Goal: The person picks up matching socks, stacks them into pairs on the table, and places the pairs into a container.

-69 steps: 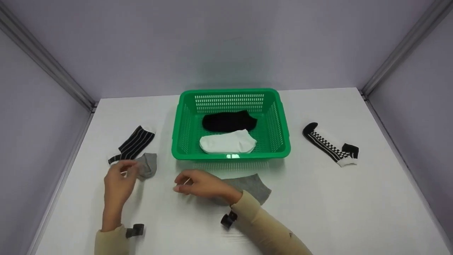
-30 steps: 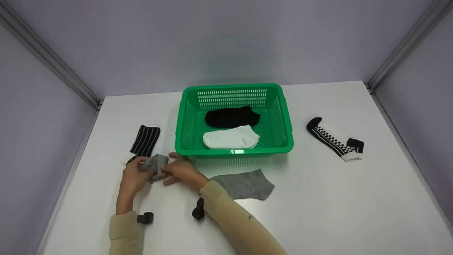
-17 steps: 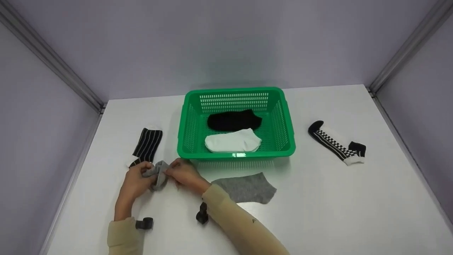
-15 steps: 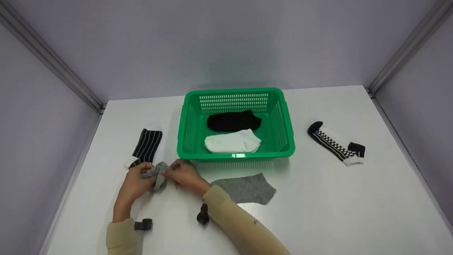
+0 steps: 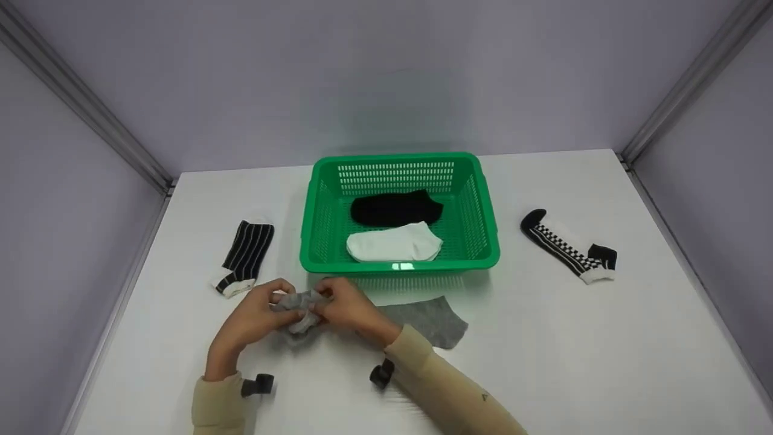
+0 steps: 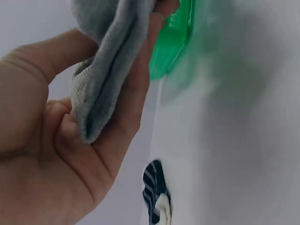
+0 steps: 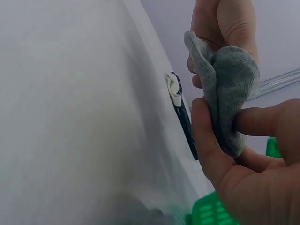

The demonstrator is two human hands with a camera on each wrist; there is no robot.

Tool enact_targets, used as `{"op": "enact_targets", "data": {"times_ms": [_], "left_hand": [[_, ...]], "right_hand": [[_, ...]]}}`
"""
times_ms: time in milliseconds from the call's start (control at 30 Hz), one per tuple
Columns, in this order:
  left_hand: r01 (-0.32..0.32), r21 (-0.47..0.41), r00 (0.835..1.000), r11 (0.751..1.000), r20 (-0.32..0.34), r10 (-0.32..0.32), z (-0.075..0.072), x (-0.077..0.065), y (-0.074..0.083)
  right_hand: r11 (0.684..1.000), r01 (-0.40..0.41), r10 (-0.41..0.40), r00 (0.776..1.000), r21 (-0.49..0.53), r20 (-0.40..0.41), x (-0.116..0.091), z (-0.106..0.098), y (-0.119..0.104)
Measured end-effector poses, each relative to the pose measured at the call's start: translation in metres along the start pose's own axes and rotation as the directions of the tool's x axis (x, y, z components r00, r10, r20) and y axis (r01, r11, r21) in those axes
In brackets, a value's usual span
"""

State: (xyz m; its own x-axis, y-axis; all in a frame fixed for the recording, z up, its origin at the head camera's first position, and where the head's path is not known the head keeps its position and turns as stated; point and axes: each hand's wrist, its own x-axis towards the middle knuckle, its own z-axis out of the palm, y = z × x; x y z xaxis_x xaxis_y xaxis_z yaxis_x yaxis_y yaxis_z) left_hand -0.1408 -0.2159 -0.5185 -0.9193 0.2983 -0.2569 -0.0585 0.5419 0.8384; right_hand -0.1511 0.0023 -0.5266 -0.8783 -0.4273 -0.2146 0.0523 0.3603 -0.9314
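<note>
Both hands grip one bunched grey sock in front of the basket's left corner. My left hand pinches its left side between thumb and fingers; the left wrist view shows the folded sock lying across the fingers. My right hand pinches the opposite side, and in the right wrist view the thumb presses into the sock, which is held above the table. Another grey sock lies flat on the table, partly behind the right hand and forearm.
A green basket holds a black sock and a white sock. Left of it lies a black striped sock with white parts. To the right is a black-and-white checkered sock. Walls enclose the white table.
The right hand came left and took hold of the bunched grey sock with the left hand. Both have since carried it right, away from the striped sock, which now shows fully.
</note>
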Motion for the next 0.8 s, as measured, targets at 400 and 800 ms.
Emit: {"op": "enact_targets", "data": {"times_ms": [400,800], "left_hand": [[-0.103,-0.161,0.954,0.982,0.265,0.144,0.06,0.022,0.03],[-0.074,-0.241,0.966,0.968,0.223,0.129,0.122,0.038,0.049]], "right_hand": [[0.999,-0.001,0.004,0.997,-0.048,0.073,-0.066,-0.076,0.019],[0.919,0.009,-0.086,0.98,-0.394,-0.177,-0.109,-0.104,0.041]]}}
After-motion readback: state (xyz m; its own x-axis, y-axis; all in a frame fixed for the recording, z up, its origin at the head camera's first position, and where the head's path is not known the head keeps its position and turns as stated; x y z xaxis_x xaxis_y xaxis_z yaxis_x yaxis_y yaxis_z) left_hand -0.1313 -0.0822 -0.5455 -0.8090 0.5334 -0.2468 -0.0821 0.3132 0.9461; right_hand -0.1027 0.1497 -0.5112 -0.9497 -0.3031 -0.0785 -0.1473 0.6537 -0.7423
